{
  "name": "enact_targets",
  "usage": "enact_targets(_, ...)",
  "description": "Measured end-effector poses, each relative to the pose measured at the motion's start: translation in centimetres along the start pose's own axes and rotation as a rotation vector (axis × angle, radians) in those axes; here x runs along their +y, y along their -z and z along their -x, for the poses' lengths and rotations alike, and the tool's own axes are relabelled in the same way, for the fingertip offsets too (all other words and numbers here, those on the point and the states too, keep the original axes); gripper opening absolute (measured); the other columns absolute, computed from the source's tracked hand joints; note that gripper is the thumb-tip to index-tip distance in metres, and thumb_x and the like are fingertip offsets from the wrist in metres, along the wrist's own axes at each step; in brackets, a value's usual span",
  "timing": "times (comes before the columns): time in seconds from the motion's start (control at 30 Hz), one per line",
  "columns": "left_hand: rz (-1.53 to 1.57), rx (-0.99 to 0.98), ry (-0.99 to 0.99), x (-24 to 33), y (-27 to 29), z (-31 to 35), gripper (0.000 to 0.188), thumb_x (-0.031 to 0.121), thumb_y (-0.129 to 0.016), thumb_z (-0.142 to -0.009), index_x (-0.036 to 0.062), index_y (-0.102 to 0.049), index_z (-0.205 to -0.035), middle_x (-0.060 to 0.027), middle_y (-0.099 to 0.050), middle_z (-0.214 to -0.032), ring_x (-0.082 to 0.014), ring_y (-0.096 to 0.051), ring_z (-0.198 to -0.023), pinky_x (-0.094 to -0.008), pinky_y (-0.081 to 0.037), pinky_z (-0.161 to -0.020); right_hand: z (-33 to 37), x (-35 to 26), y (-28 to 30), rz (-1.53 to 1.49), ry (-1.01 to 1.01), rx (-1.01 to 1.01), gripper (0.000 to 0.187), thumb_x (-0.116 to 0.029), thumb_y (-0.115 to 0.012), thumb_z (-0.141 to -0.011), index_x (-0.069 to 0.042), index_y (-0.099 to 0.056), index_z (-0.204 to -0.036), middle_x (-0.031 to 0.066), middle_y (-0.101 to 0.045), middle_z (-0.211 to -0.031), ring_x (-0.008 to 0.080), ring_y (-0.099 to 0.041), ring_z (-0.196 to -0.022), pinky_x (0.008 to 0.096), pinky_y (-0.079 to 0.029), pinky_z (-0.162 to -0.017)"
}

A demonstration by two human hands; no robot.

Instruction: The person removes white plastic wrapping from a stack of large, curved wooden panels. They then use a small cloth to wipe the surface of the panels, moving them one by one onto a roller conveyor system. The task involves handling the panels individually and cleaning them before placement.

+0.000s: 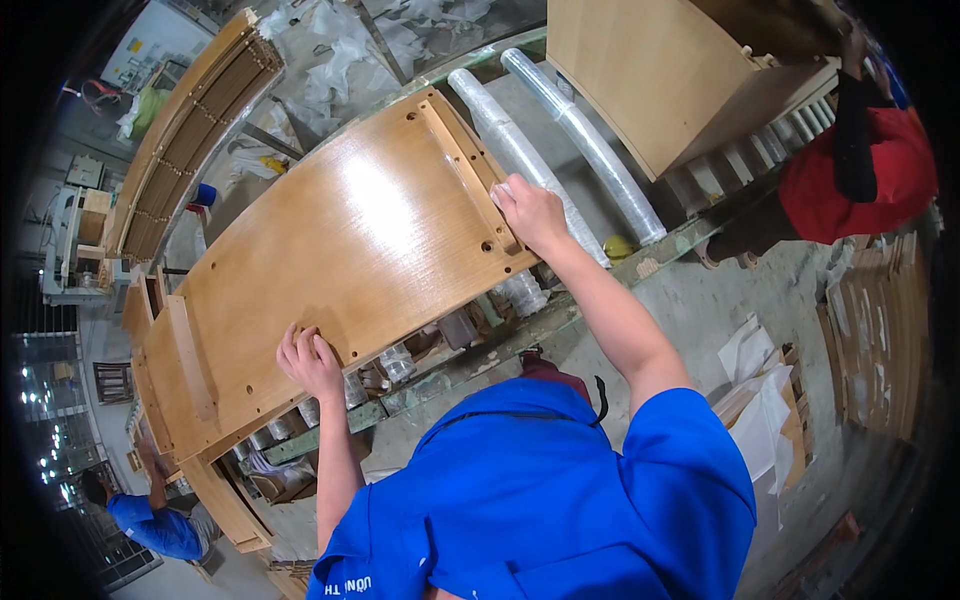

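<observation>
A large varnished wooden panel (330,230) lies in front of me on a roller conveyor, with drilled holes along its edges. A wooden batten (465,170) crosses its right end, and another batten (190,355) crosses the left end. My left hand (312,365) rests at the panel's near edge, fingers apart on the surface. Over the right batten, my right hand (532,212) is closed, its fingertips against the wood. Something small and whitish shows at those fingertips, too little of it to name.
Plastic-wrapped rollers (585,145) run beyond the panel's right end. A wooden cabinet (640,80) stands farther right, near a person in red (870,175). Curved panels (185,140) are stacked at far left; a person in blue (155,525) is lower left. Cardboard sheets (880,330) stand at right.
</observation>
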State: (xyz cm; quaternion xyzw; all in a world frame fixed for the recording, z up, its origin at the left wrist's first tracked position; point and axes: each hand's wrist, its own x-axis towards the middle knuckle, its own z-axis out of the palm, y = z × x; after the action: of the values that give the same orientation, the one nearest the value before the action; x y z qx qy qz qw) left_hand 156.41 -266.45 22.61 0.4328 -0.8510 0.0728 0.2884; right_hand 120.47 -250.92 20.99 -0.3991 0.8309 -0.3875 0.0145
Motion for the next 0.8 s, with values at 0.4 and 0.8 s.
enact_targets(0.4,-0.028,0.016,0.061,0.3,0.0,0.1,0.012,0.015,-0.057,-0.076,0.0127,-0.063,-0.087,-0.0055,-0.052,-0.115,-0.0278,-0.040,-0.109,-0.0415,-0.032,-0.091,4.2,2.3,3.8,-0.927,-0.438,-0.180,0.021,-0.027,-0.053,-0.087,-0.006,-0.054,-0.089,0.0079,-0.058,-0.065,0.0136,-0.050,-0.048,0.0260,-0.039,-0.043)
enact_targets(0.8,-0.029,0.046,0.106,0.2,0.0,-0.6,0.011,0.012,-0.057,-0.072,0.0122,-0.062,-0.082,-0.0045,-0.055,-0.108,-0.0268,-0.044,-0.105,-0.0408,-0.034,-0.089,-17.4,1.2,-4.1,-0.600,-0.095,0.093,0.026,-0.028,-0.055,-0.084,-0.002,-0.059,-0.089,0.0089,-0.063,-0.076,0.0207,-0.059,-0.065,0.0324,-0.044,-0.059)
